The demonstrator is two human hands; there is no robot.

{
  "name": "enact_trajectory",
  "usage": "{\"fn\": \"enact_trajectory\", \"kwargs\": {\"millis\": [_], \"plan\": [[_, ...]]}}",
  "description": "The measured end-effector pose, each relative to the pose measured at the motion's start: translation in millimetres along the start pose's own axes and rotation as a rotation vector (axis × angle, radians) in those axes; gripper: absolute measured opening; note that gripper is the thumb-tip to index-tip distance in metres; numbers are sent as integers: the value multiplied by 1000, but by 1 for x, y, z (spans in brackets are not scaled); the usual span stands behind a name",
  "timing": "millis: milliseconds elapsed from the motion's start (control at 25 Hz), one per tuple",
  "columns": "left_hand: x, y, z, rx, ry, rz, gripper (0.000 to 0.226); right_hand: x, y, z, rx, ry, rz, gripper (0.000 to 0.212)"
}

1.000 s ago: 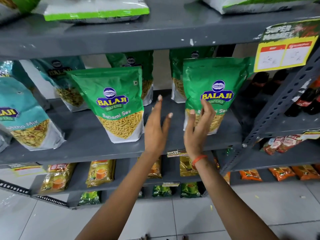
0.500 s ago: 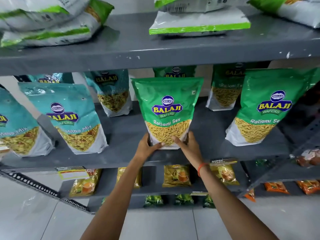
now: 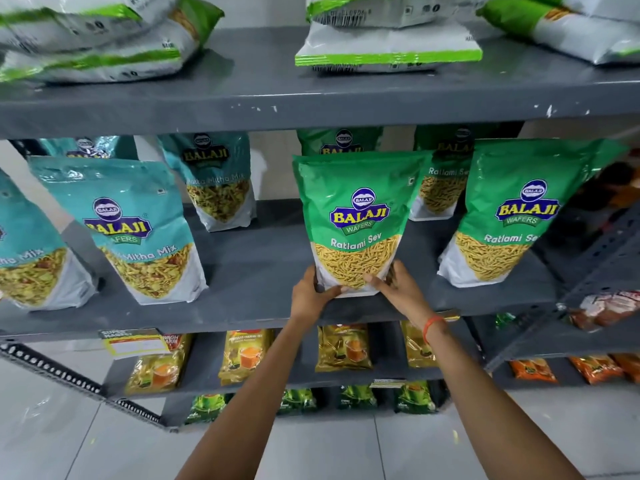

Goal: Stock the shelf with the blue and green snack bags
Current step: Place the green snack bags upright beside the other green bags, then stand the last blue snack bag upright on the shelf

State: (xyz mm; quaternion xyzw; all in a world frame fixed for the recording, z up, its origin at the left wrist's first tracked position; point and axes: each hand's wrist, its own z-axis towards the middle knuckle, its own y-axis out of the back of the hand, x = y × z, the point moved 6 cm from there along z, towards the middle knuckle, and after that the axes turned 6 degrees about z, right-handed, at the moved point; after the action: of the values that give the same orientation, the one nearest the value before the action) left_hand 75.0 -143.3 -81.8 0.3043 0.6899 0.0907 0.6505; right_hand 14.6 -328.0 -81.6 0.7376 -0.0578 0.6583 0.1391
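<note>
A green Ratlami Sev bag (image 3: 356,216) stands upright near the front edge of the grey middle shelf (image 3: 256,271). My left hand (image 3: 311,294) grips its lower left corner and my right hand (image 3: 398,289) grips its lower right corner. Another green bag (image 3: 509,209) stands to its right, and two more green bags stand behind. To the left stand blue Mitha Mix bags, the nearest (image 3: 135,230) at the front, another (image 3: 218,181) further back, and one (image 3: 27,258) cut off at the left edge.
The top shelf (image 3: 311,95) holds flat white-and-green bags. Below are shelves with yellow tea packets (image 3: 343,348) and dark green packets. A second rack (image 3: 595,265) stands at the right with orange packets. A yellow price tag (image 3: 135,342) hangs at the shelf's front.
My hands left the right green bag, moved to the middle green bag and took hold of its base. The view shifted left and slightly closer.
</note>
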Motion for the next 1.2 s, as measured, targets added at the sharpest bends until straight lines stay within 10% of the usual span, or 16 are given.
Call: {"fn": "enact_trajectory", "kwargs": {"millis": [360,600,760,920,1080,1200], "plan": [[-5,2,-2,16,-20,27,69,-4,-1,-2,58,-74,-84,72],[-43,49,-44,-305,-272,89,86,87,-32,-59,-606,539,-134,62],[-55,105,-70,-654,-510,207,67,124,-123,-58,-442,719,-141,49],[0,190,-65,-809,-374,298,80,122,-210,-42,-291,666,-177,54],[79,270,-48,-733,-230,364,105,86,-293,-19,-74,373,-190,73],[126,298,-23,-378,-174,-8,110,63,-328,-9,76,99,-62,84]]}}
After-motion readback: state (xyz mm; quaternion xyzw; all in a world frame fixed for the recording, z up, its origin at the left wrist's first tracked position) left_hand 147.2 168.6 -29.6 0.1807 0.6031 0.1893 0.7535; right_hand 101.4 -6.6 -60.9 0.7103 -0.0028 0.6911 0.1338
